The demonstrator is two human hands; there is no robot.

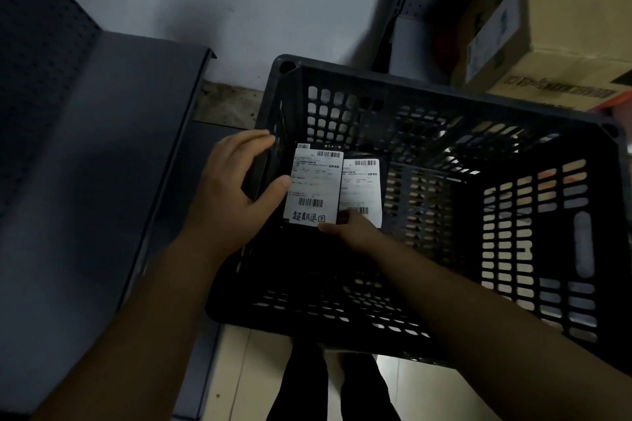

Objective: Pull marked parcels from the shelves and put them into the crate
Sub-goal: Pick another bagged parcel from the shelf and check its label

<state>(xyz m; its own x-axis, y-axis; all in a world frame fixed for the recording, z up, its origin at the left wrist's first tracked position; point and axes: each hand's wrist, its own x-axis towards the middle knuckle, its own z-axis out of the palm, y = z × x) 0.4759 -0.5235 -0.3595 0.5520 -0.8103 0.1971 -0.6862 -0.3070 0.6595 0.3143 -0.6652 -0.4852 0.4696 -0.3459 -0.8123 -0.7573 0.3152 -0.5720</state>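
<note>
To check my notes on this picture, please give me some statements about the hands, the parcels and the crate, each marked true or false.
1. The left hand grips the marked parcel by its left edge. True.
2. The black crate has solid walls. False: the walls are slotted.
3. A second labelled parcel sits right of the marked one. True.
4. The right hand is outside the crate. False: it touches the parcels' lower edge inside it.
5. Cardboard boxes stand at upper right. True.
</note>
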